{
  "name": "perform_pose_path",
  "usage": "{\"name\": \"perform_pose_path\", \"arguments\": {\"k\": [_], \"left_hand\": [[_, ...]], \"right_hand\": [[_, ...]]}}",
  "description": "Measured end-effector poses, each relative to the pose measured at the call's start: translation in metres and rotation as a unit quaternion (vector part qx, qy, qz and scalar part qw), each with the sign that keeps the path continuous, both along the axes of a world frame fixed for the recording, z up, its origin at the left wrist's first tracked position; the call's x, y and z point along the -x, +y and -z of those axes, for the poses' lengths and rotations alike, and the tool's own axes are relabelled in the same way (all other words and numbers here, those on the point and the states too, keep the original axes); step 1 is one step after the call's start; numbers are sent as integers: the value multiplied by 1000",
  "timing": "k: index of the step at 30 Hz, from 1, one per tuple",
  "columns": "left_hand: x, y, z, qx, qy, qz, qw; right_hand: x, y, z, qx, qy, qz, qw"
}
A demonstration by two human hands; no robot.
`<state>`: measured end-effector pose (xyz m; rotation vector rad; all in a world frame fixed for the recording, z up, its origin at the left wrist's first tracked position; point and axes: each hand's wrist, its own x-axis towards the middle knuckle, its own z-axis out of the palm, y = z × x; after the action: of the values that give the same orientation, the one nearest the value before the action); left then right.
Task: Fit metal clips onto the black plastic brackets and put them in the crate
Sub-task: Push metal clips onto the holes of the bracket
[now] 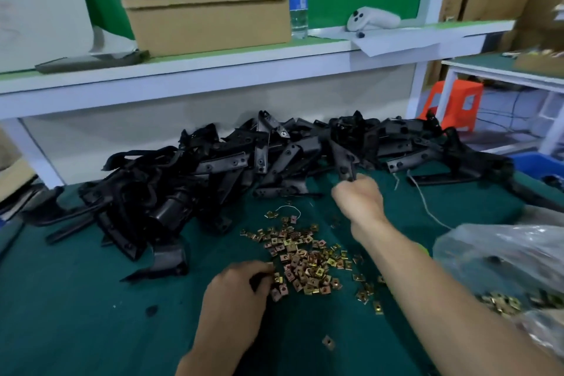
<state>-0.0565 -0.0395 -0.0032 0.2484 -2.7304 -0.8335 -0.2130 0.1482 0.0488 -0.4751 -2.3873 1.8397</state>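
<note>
Green mat (76, 314) covers the bench, everything sits on it.

Bracket pile (213, 168) runs across the back of the mat, black moulded plastic, heavily interlocked. Judging by form: light, stiff, won't flex much. Pulling one out will likely drag its neighbours along.

Clear bag (500, 253) at the right edge, soft and crinkly, with more clips inside. Its contents are only partly readable through the film.

Right hand (358, 195) is reached out to the front of the pile, fist closed round the lower end of one bracket (345, 162) that stands roughly upright out of it. Seen from the back of the hand, so finger placement is hidden. Best hold, I'd say, is the flat holed tab, which leaves the clip seat free.

Left hand (235, 290) sits at the near-left edge of the loose clips (305, 262), fingers curled down onto them. Can't tell if it has one pinched, the fingertips cover that spot.

Clips are spread mid-mat between the hands: small, yellowish sheet metal, probably springy, slick, edges maybe sharp. Pinch across the flat faces.

Crate not identifiable. Blue bin (540, 162) at far right is cut off by the frame and could be it. Motion blur softens the right side.
</note>
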Motion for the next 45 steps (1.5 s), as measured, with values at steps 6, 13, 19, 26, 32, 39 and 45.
{"name": "perform_pose_path", "arguments": {"k": [6, 13, 19, 26, 32, 39, 45], "left_hand": [[-1, 1, 0, -38, 56, -7, 998], [3, -7, 2, -297, 85, -72, 948], [1, -20, 0, -563, 88, -49, 820], [5, -19, 3, -573, 102, -39, 812], [4, -18, 4, -574, 84, -59, 812], [-2, -12, -9, -586, 87, -36, 804], [-5, -9, -13, -559, 101, -33, 822]], "right_hand": [[-94, -2, 20, -73, 85, -226, 968], [-93, -1, 41, -363, 222, -238, 873], [-89, -3, 47, -313, 247, -249, 882], [-100, -1, 29, -119, 240, -227, 936], [-99, 8, 19, -341, 93, -256, 900], [-106, 12, 15, -507, 25, -309, 804], [-112, -7, 22, -483, 225, -243, 810]]}}
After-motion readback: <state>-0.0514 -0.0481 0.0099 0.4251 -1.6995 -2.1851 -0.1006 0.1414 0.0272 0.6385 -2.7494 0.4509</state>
